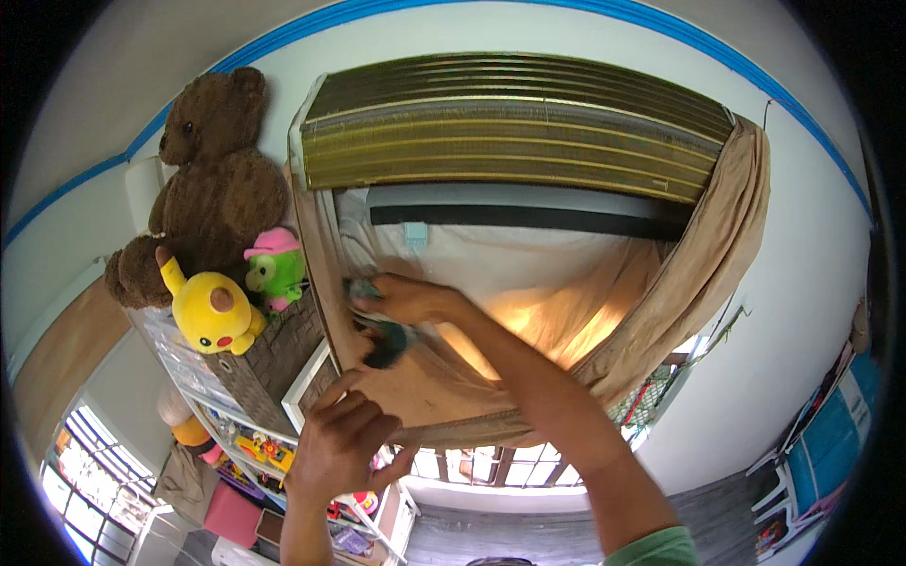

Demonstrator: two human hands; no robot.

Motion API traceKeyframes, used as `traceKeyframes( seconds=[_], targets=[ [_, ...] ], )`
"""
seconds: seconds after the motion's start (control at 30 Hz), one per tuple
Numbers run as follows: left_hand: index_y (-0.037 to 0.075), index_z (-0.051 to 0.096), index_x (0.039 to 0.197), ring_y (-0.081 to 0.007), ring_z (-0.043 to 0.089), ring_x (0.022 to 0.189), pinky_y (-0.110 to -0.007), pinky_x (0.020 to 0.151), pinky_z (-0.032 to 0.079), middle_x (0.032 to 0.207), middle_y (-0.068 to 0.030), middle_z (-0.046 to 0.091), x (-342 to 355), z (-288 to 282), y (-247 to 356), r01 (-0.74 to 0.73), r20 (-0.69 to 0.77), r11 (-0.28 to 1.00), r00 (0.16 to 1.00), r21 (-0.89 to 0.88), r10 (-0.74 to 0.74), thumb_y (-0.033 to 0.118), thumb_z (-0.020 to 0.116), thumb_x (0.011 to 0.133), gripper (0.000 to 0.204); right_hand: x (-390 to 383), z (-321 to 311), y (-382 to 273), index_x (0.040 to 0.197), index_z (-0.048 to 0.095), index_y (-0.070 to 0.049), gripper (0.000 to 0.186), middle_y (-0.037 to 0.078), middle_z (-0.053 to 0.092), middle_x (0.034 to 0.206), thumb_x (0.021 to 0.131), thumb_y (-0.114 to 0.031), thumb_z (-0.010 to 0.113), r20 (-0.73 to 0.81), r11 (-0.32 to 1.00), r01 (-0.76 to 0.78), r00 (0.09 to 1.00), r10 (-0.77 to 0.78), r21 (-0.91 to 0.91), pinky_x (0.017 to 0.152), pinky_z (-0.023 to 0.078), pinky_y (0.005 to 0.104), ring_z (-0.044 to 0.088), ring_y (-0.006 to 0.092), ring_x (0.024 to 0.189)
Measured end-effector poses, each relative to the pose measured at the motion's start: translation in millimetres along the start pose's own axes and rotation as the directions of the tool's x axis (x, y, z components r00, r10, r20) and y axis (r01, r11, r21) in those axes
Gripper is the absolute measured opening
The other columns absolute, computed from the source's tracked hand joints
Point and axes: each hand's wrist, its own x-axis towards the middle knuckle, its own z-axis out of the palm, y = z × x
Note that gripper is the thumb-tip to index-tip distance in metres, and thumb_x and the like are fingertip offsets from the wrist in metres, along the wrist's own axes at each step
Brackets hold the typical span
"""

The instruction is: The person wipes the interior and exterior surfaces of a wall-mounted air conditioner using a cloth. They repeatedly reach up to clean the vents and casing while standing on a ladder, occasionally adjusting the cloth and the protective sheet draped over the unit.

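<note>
Head view: my right hand, clenched round a blurred dark-teal handheld tool, left of centre; my left hand, lower left, released, fingers half-curled; finned air-conditioner coil, upper centre; tan cloth cover, hanging below.

Daylight reaches me from the barred window at lower left, its panes blown out to white. I see a warm glow across the tan cloth, with darker folds around it. Motion blur smears the right hand and the dark green object it holds. My fisheye bends the blue wall stripe into an arc, and the corners fall black.
</note>
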Motion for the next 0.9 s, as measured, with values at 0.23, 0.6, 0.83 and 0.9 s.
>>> traceKeyframes(
  seconds=[0.23, 0.6, 0.83, 0.9],
  targets=[
    [0.002, 0.061, 0.111, -0.0399, 0.064, 0.086, -0.051, 0.079, 0.049, 0.082, -0.0192, 0.065, 104.0, 26.3, -5.7, 0.112, 0.247, 0.974, 0.956, 0.197, -0.160, 0.011, 0.069, 0.080, 0.033, -115.4, -25.7, 67.7, 0.130, 0.057, -0.004, 0.040, 0.007, 0.063, 0.121, 0.099, -0.030, 0.060, 0.084, 0.938, -0.320, 0.947, 0.311, 0.135, 0.094, 0.046, 0.0359, 0.055, 0.0204, 0.111],
    [-0.003, 0.055, 0.132, -0.0300, 0.057, 0.122, -0.044, 0.101, 0.046, 0.133, -0.0197, 0.059, 190.2, 278.0, -37.4, 0.796, 0.693, 0.436, 0.591, -0.419, -0.414, 0.059, 0.060, 0.092, 0.075, -223.9, -26.2, 136.8, 0.117, 0.056, -0.001, 0.032, 0.016, 0.061, 0.109, 0.096, -0.022, 0.044, -0.393, 0.543, -0.047, 0.638, 0.663, 0.838, 0.072, 0.063, 0.0470, 0.065, 0.0285, 0.091],
    [0.001, 0.067, 0.097, -0.0165, 0.064, 0.078, -0.028, 0.068, 0.049, 0.084, -0.0078, 0.069, 166.4, 278.1, -42.9, 0.734, 0.757, 0.542, 0.605, -0.409, -0.248, 0.029, 0.080, 0.071, 0.040, -235.5, -40.3, 130.4, 0.110, 0.058, -0.001, 0.028, 0.014, 0.061, 0.100, 0.091, -0.012, 0.041, -0.652, 0.606, 0.243, 0.336, 0.679, 0.757, 0.063, 0.064, 0.0430, 0.067, 0.0278, 0.083],
    [0.001, 0.066, 0.098, -0.0170, 0.065, 0.076, -0.029, 0.065, 0.050, 0.082, -0.0082, 0.068, 164.3, 276.5, -51.3, 0.790, 0.775, 0.425, 0.574, -0.441, -0.264, 0.023, 0.078, 0.074, 0.035, -230.1, -33.9, 134.2, 0.110, 0.060, -0.005, 0.028, 0.013, 0.063, 0.099, 0.091, -0.009, 0.039, -0.671, 0.598, 0.314, 0.240, 0.701, 0.737, 0.062, 0.064, 0.0422, 0.068, 0.0261, 0.082]
  ],
)
